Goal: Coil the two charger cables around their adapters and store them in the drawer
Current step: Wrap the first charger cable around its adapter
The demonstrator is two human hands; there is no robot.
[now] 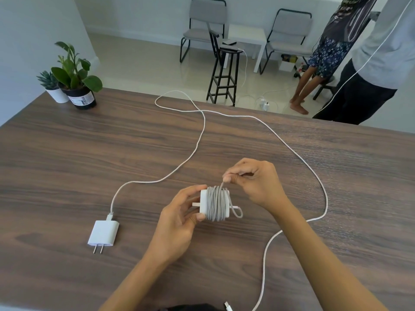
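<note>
My left hand (178,223) grips a white adapter (204,202) by its plug end, just above the wooden table (67,164). A grey-white cable (216,204) is wound round it in several turns. My right hand (253,182) pinches the end of that cable right above the coil. A second white adapter (103,232) lies flat on the table to the left, prongs toward me. Its long white cable (258,118) lies loose, looping across the table to the far edge and back round my right side, its plug end (228,306) near the front edge. No drawer is in view.
Two potted plants (71,75) stand at the table's far left corner. Beyond the table are a black stool (224,72), two grey chairs (205,25) and a low white table. Two people (359,59) stand at the far right edge.
</note>
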